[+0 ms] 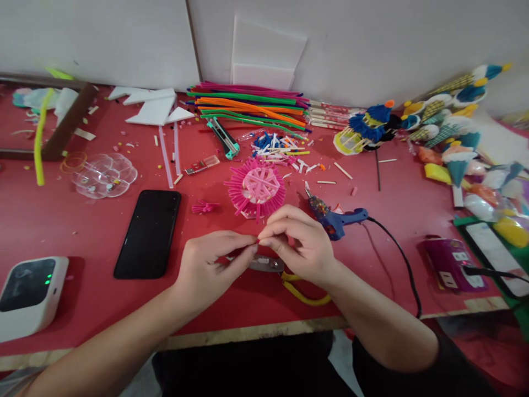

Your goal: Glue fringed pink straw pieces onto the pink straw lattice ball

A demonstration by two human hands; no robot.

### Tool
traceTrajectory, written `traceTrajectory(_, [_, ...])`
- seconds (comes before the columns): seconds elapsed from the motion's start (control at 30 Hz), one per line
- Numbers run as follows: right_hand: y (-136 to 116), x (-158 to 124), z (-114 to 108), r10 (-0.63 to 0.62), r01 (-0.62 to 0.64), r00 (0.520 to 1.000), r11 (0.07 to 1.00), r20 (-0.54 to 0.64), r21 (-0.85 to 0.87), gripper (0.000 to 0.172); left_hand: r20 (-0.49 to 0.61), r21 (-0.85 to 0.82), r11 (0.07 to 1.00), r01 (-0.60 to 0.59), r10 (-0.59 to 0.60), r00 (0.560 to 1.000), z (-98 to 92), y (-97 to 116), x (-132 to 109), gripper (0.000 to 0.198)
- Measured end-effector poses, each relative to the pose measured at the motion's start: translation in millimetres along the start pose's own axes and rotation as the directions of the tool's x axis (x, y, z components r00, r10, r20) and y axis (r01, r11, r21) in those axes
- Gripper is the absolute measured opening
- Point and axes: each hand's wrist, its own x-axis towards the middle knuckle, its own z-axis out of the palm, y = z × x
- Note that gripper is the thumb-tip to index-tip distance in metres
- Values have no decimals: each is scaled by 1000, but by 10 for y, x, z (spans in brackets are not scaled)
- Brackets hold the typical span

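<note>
Above the front of the red table, my left hand [217, 262] and my right hand [303, 242] meet, thumb and fingers of each pinched together. Between the fingertips shows a tiny reddish bit, too small to name. Just beyond them lies a round pink piece [261, 186] with pipe cleaner strips fanned out around its edge and crossed on top. Below my fingers is a tool with a grey metal head [268, 263] and yellow handles [308, 296], partly hidden by my right hand. A small pink pleated piece [205, 207] lies to the left.
A blue glue gun [336, 218] with a black cord lies right. A black phone [147, 234] and a white device [33, 298] sit left. Behind are a box cutter [223, 138], pipe cleaners [252, 107], cut scraps [275, 146] and a blue-yellow model [366, 129].
</note>
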Motion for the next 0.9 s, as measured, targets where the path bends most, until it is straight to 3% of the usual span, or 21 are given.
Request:
traceTrajectory(0.1, [58, 14, -65, -7, 5, 999, 999, -38, -46, 5, -18, -1, 999, 45, -45, 999, 0, -6, 8, 13])
traceTrajectory(0.23, [247, 31, -167, 96, -125, 978, 980, -187, -154, 35, -30, -53, 994, 94, -95, 995, 4, -11, 7, 10])
traceTrajectory(0.33, [375, 40, -191, 149, -170, 981, 969, -127, -181, 47, -38, -67, 990, 124, -127, 991, 4, -16, 2, 9])
traceTrajectory(0.47, [427, 48, -151, 146, -163, 985, 965, -95, -207, 45, -28, -74, 977, 201, -204, 979, 7, -28, -2, 10])
traceTrajectory(0.57, [412, 53, -109, 90, -123, 987, 959, -135, -257, 35, -38, -84, 973, 216, -220, 975, 8, -35, 4, 11])
traceTrajectory(0.7, [367, 49, -71, -94, 4, 974, 918, -207, -397, 19, -95, -43, 980, 195, -198, 976, -23, -57, 29, 8])
traceTrajectory(0.9, [259, 22, -65, -270, 155, 951, 836, -149, -526, 10, -227, 153, 983, 99, -63, 972, -128, -138, 105, 8])
